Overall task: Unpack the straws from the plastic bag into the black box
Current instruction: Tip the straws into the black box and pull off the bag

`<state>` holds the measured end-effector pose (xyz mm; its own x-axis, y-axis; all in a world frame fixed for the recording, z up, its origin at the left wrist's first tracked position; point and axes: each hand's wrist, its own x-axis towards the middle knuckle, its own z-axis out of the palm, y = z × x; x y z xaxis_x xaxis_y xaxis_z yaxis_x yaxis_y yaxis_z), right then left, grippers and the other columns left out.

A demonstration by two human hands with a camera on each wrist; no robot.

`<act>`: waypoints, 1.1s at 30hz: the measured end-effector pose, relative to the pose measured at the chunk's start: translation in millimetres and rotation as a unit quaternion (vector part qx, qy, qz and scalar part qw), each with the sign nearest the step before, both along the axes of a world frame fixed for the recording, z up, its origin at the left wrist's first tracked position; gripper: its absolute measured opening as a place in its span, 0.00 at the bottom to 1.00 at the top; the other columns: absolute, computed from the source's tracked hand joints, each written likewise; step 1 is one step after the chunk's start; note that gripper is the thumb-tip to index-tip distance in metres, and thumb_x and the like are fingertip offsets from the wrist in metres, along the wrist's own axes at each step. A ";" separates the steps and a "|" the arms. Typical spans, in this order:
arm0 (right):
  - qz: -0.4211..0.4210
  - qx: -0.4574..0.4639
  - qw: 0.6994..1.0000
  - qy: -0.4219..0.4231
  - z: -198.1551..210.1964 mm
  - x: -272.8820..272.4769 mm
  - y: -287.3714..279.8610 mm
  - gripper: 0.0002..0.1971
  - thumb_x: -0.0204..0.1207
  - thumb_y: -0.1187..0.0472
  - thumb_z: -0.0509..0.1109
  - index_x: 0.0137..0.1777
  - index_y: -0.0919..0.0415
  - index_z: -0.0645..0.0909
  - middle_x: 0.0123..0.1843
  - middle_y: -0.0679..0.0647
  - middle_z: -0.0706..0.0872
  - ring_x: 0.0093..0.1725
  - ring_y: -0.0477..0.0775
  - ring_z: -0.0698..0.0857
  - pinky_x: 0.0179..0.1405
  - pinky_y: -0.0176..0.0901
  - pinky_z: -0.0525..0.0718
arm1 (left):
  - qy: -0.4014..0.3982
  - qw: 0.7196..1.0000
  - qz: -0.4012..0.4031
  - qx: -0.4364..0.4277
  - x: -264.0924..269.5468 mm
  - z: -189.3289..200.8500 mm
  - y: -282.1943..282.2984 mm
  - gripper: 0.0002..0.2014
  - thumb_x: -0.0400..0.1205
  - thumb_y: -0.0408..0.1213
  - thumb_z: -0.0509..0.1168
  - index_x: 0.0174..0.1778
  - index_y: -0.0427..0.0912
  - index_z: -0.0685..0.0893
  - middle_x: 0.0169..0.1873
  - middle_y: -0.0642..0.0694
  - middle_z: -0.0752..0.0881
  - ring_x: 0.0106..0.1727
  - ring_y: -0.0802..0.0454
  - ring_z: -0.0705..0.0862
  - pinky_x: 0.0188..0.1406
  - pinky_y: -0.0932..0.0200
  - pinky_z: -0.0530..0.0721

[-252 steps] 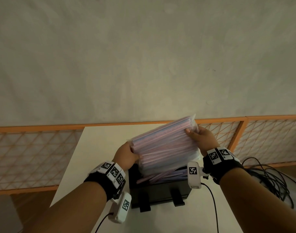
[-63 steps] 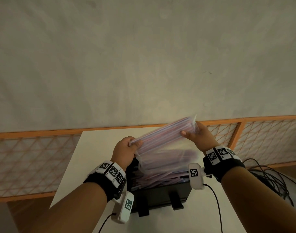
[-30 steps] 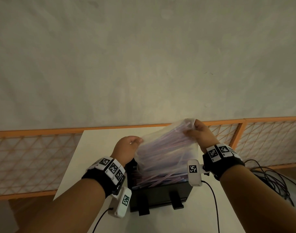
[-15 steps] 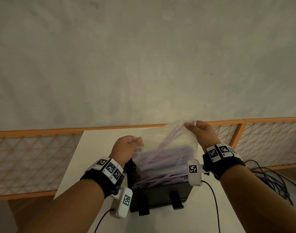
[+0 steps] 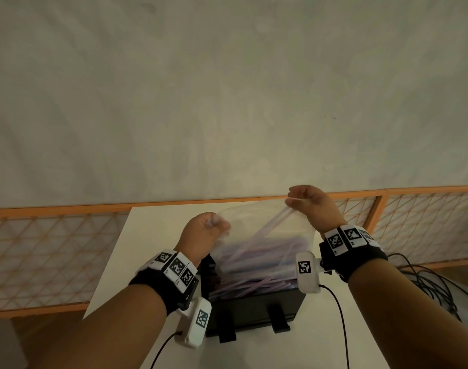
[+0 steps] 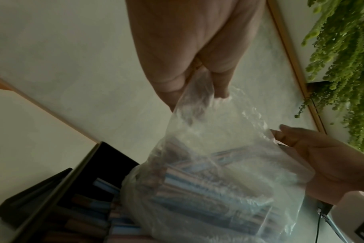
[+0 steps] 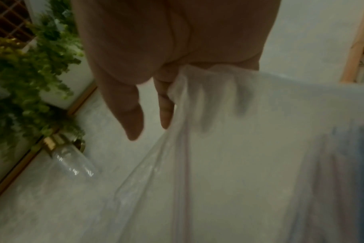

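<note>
Above the black box [image 5: 257, 304], one clear plastic bag [image 5: 257, 225] is held up by two hands: a top corner is pinched in the curled fingers of the left hand [image 5: 201, 235], the opposite corner in the curled fingers of the right hand [image 5: 311, 206]. The bag hangs mouth-down into the box. The straws [image 5: 254, 280], too many to be counted, lie mostly lengthwise across the box; one straw [image 5: 275, 223] is tilted steeply up toward the right hand. The box is set on the white tabletop [image 5: 150, 235].
</note>
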<state>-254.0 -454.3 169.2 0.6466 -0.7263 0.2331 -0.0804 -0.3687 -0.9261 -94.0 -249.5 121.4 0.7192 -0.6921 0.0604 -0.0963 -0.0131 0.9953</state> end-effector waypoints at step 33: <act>0.011 -0.276 0.935 0.224 27.5 -8.1 -0.1 0.02 0.75 0.59 0.72 0.44 0.52 0.87 0.45 0.47 0.85 0.52 0.54 0.85 0.51 0.42 0.78 | -0.025 0.999 -0.002 0.021 1.7 2.3 5.3 0.20 0.73 0.58 0.70 0.55 0.50 0.85 0.55 0.52 0.88 0.59 0.50 0.86 0.62 0.48 0.81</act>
